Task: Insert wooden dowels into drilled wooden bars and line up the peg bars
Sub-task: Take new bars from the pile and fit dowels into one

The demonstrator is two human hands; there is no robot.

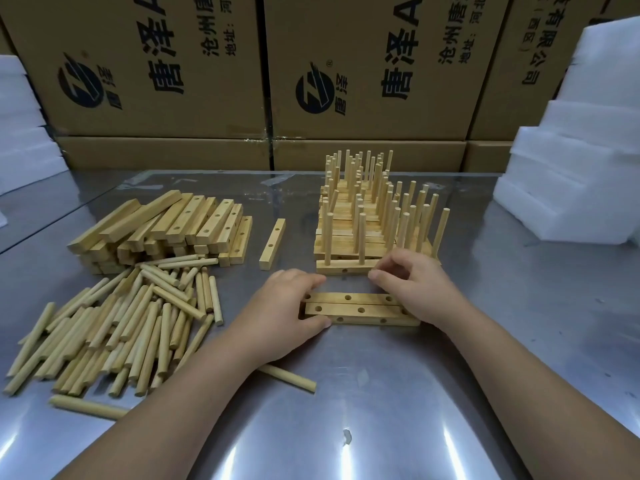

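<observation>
Down on the steel tabletop [381,393], two drilled bars [360,308] lie side by side right in front of the person, holes facing up, which looks like the way to get both ready for pegging at once. The left hand [287,306] clasps their left end, fingers over the far edge and thumb on the near one, squeezing the pair together so the ends sit flush. The right hand [412,285] covers the other end with its fingers curled downward. From here I cannot tell whether it actually grips the bars or only steadies them. Just beyond its knuckles stand the finished peg bars [374,220], ranked one behind another with dowels upright, so a newly filled bar only needs sliding forward to join the row. The loose dowels [128,323] are heaped to the left, near the left hand, and the stack of bars [166,230] sits behind that heap, with a single bar [273,242] lying apart between the stack and the peg bars. I reckon no dowel has gone into this pair yet, since every hole I can see is empty.
</observation>
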